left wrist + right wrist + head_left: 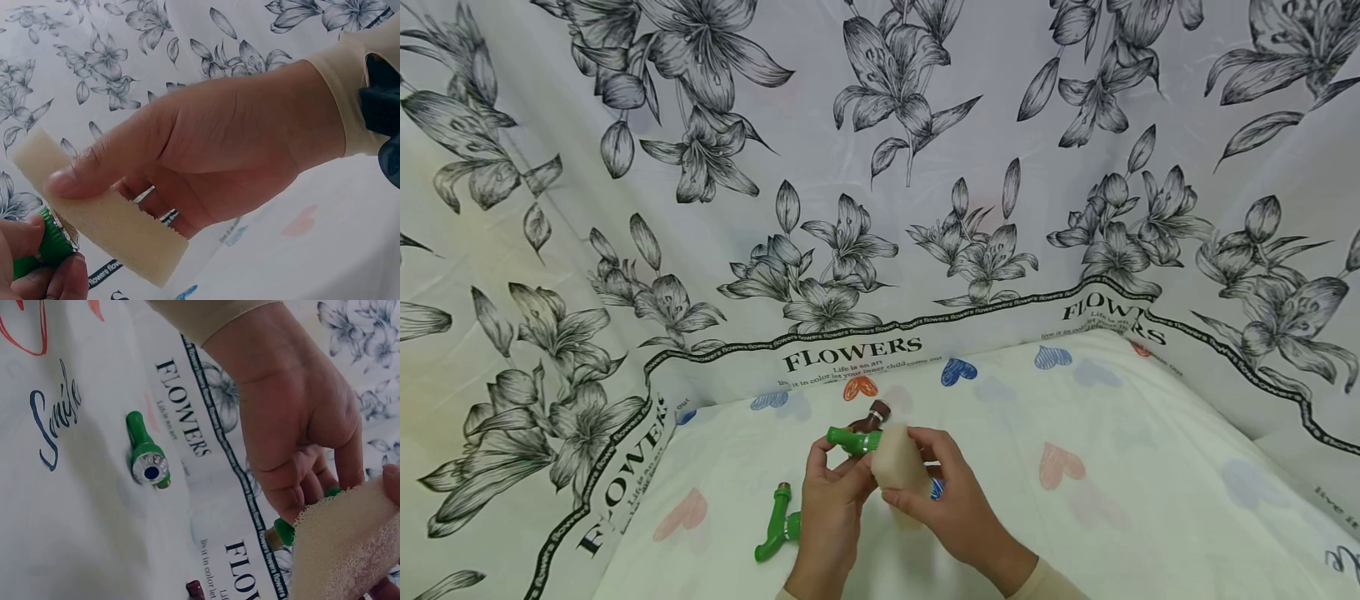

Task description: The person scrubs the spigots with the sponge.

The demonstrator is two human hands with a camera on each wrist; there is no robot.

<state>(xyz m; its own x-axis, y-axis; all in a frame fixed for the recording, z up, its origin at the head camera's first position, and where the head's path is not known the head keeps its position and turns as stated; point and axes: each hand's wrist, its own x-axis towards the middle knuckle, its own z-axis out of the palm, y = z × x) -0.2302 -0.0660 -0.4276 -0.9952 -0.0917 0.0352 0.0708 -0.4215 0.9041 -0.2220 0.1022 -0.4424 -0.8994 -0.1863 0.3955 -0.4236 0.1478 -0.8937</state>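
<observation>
My left hand point(835, 510) holds a green tap point(848, 440) between thumb and fingers. Its silvery collar faces a beige sponge point(898, 461), and a brass-coloured threaded end shows in the right wrist view. With thumb on one side and fingers on the other, my right hand point(961, 500) pinches this thick, rough-edged pad. In the left wrist view the sponge point(122, 234) stands right beside the collar of the tap point(57, 242); whether they touch, I cannot tell. Part of the tap is hidden behind fingers and sponge.
A second green tap point(772, 527) lies on the heart-patterned cloth point(1000, 467), left of my left forearm. Behind my hands is a dark brown tap point(874, 415), partly covered. A white curtain point(970, 142) printed with black flowers rises behind and at both sides.
</observation>
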